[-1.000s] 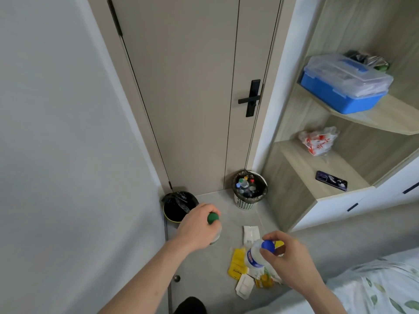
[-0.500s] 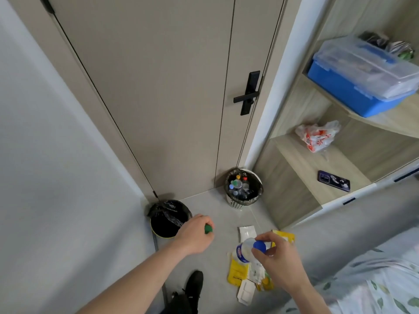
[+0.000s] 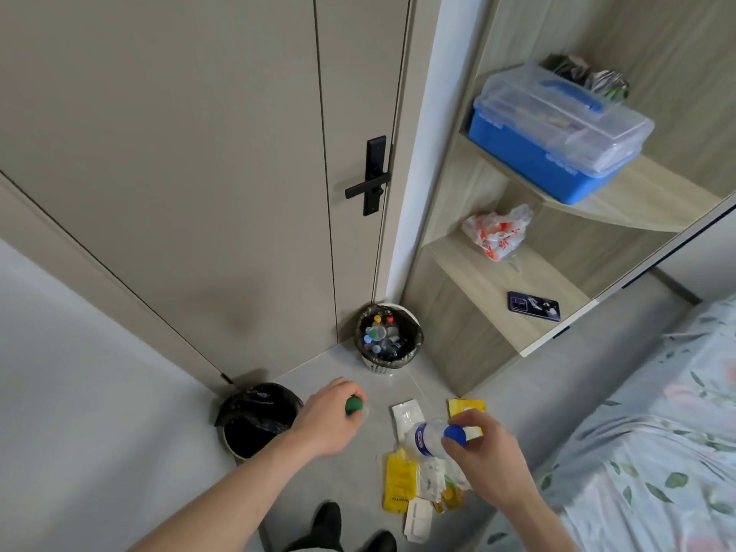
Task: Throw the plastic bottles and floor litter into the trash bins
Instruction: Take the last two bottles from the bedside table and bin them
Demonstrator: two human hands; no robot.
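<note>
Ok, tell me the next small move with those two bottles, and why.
Probably carry both forward and drop them into the white bin by the door: it already holds bottles, while the black bin shows only its liner. The left hand grips the green-capped bottle, the right hand the blue-capped bottle, and the wrappers remain on the floor.
</note>
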